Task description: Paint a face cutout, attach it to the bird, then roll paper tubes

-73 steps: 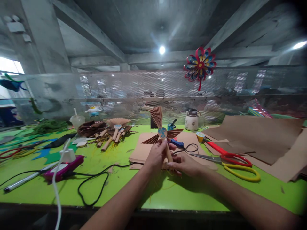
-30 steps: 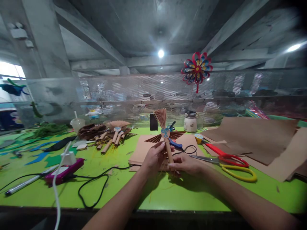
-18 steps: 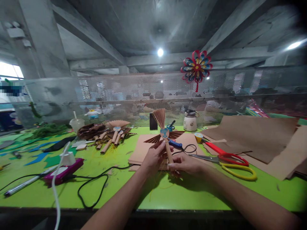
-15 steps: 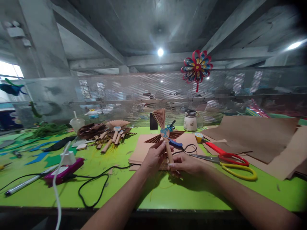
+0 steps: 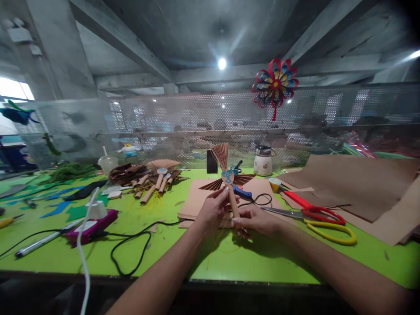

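Observation:
Upright between my hands is a brown paper figure [image 5: 227,176] with a pleated fan on top, pleated fans at both sides, a round face with blue marks and a rolled tube below. My left hand [image 5: 215,208] grips the tube just under the face. Lower down, my right hand [image 5: 254,221] has its fingers closed round the tube's bottom end. Thin yellow strands hang beneath. Behind the figure lie a stack of brown paper sheets [image 5: 193,201] and a blue-handled tool [image 5: 243,193] with a black cord. Scissors [image 5: 323,216] with red and yellow handles rest beside my right forearm.
Similar paper figures [image 5: 160,179] are piled at the left. A purple power strip [image 5: 93,227], black cable and silver pen [image 5: 39,245] lie nearer. Large brown sheets [image 5: 357,183] cover the right side. A white flask [image 5: 263,162] stands by the perforated screen [image 5: 183,113].
The camera view has shifted slightly, so the table things appear a little higher and further right. Both hands keep the same hold on the paper figure.

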Tool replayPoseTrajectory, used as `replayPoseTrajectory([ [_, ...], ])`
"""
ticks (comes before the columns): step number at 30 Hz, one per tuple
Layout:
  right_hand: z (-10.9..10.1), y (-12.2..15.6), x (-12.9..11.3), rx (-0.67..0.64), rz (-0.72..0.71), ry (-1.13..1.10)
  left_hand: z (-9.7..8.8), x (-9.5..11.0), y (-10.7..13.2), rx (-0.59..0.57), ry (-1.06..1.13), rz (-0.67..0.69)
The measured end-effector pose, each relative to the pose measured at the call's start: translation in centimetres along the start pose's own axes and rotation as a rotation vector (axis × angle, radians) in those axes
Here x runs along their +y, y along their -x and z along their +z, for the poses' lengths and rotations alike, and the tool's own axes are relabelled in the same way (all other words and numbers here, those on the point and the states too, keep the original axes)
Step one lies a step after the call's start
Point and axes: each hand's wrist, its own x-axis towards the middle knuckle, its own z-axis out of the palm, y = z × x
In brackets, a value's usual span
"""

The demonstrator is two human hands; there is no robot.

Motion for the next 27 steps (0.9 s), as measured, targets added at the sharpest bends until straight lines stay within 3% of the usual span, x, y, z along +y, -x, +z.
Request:
replayPoseTrajectory([
  [5, 0.0, -0.1, -0.1, 0.016, 0.005, -0.013, 0.1, -0.3, 0.2, 0.012, -0.019, -0.005],
  [13, 0.0, -0.2, -0.5, 0.117, 0.029, 0.047, 0.0, -1.1, 0.4, -0.071, -0.138, -0.143],
  [17, 0.0, -0.1, -0.8, 0.123, 0.079, 0.045, -0.1, -0.6, 0.0, -0.042, -0.152, -0.051],
  [23, -0.4, 0.2, -0.7, -0.059, 0.085, 0.086, 0.1, 0.7, -0.2, 0.053, -0.166, 0.091],
  [27, -1.0, 0.5, -1.2, -0.034, 0.1, 0.155, -0.7, 1.1, -0.7, 0.154, -0.179, 0.156],
])
